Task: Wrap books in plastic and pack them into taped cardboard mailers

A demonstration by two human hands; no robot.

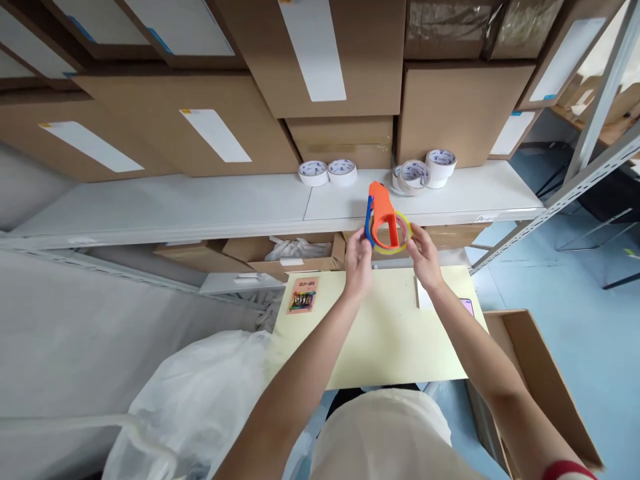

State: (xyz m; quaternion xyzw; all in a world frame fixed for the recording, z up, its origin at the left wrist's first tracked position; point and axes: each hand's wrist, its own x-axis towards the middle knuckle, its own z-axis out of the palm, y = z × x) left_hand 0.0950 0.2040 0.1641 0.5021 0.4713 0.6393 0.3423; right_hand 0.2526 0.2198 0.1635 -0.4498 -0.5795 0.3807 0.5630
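Note:
An orange and blue tape dispenser (382,202) is raised above the far edge of the table, just in front of the shelf. My left hand (359,261) grips its blue side with thumb and fingers. My right hand (425,257) pinches the right edge of a roll of tape with a yellow rim (409,230). Roll and dispenser overlap here; whether the roll is fully seated on it I cannot tell. Both hands are closed, and some fingertips are hidden behind what they hold.
On the grey shelf (225,200) stand white tape rolls (343,175) and large cardboard boxes (465,113). The pale yellow table (380,333) bears a printed card (303,295), a white item (424,293) and a phone (467,306). An open carton (545,380) is at right, a white plastic bag (200,393) at left.

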